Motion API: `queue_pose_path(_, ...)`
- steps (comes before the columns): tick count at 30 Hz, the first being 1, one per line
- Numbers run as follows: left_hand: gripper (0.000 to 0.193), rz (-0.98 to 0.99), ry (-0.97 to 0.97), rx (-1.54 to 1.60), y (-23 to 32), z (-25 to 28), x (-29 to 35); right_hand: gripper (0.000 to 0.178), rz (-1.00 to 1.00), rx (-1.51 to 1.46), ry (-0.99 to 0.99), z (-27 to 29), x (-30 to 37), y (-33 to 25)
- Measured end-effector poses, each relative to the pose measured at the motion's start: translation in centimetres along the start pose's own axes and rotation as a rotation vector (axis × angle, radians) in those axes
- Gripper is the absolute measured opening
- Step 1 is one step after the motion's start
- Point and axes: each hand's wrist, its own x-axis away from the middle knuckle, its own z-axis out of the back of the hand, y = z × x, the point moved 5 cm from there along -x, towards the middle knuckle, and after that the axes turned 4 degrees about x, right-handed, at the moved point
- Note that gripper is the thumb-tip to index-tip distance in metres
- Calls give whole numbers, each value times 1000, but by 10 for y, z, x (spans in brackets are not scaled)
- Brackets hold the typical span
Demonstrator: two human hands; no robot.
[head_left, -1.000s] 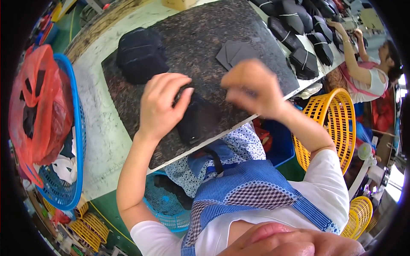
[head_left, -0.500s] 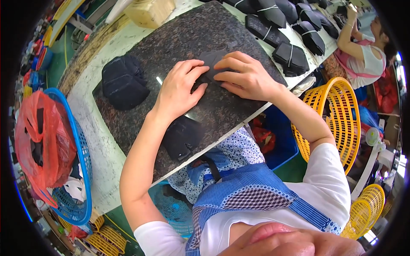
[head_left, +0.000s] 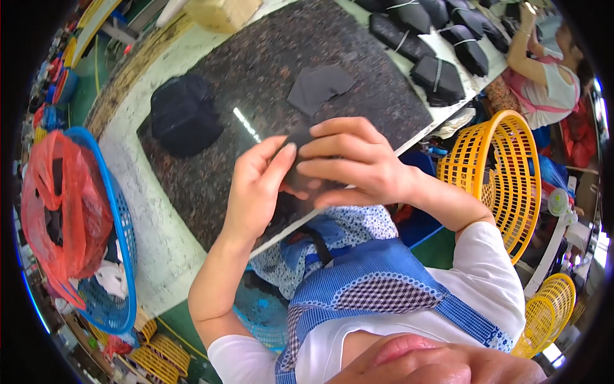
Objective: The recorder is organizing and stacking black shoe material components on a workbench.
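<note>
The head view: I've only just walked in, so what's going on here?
The person's left hand pinches a dark piece above a speckled slab; the right hand is at it too, though its grip is unclear. Flat grey material lies on the slab beyond the hands, with a black pile to its left. Tied black bundles lie farther right.
</note>
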Motion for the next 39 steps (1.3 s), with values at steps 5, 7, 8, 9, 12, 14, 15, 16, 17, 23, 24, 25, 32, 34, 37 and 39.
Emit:
queue_pose_path(5,22,-10,-59,-300,-57,-3,82,30,-825,-717,-508,-25,48,-12)
queue_pose_path(7,11,92,-214,-396,-67,-7,100,16,-1034,-1052,-820,-37,67,-27)
queue_pose_path(8,11,99,-186,-385,-65,-3,104,16,-1021,-1067,-847,-40,62,-26)
queue_pose_path(9,10,136,-83,-278,-64,6,108,16,-1074,-1076,-781,-41,55,-21)
queue_pose_path(12,27,49,258,-163,-42,35,98,25,-1089,-932,-590,-50,19,-1)
queue_pose_path(14,29,26,336,-215,-32,53,83,28,-973,-640,-557,-64,-1,13)
queue_pose_path(15,29,21,339,-215,-34,56,80,28,-967,-639,-558,-68,-2,17)
queue_pose_path(16,29,49,344,-271,-40,59,78,28,-969,-609,-608,-75,1,21)
queue_pose_path(17,30,81,346,-322,-46,61,74,28,-978,-577,-661,-78,5,25)
queue_pose_path(23,28,94,343,-289,-49,65,69,28,-1046,-551,-663,-81,2,27)
queue_pose_path(24,28,92,342,-286,-49,65,68,28,-1046,-548,-665,-81,-1,26)
queue_pose_path(25,26,34,354,-543,-43,64,69,27,-987,-438,-721,-79,-6,24)
queue_pose_path(32,23,-280,595,-796,-27,88,86,21,-449,-215,-247,-79,-70,44)
queue_pose_path(34,19,-420,596,-758,-17,81,81,28,177,71,-8,-99,-106,32)
queue_pose_path(37,14,-515,581,-741,-16,81,76,34,334,185,-169,-140,-110,59)
queue_pose_path(39,14,-533,605,-738,-15,90,80,31,362,152,-169,-147,-108,65)
